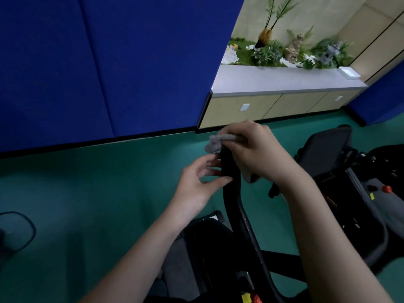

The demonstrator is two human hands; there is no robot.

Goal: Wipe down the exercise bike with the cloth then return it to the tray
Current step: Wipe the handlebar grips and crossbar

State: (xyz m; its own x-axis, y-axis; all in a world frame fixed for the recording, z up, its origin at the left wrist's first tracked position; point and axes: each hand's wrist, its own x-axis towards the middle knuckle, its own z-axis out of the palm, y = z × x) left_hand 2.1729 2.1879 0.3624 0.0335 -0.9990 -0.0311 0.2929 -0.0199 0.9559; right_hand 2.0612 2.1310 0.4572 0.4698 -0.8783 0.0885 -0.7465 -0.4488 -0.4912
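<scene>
The black exercise bike fills the lower middle, its curved handlebar rising to a padded grip between my hands. My right hand grips a grey cloth and presses it over the top end of that grip; part of the cloth hangs below my palm. My left hand touches the left side of the grip just below the cloth, fingers loosely bent, thumb against the bar. The tray is out of view.
A second black machine with a console and a red knob stands close on the right. Blue padded wall panels rise on the left, a white-topped cabinet with plants behind. Green floor lies open on the left.
</scene>
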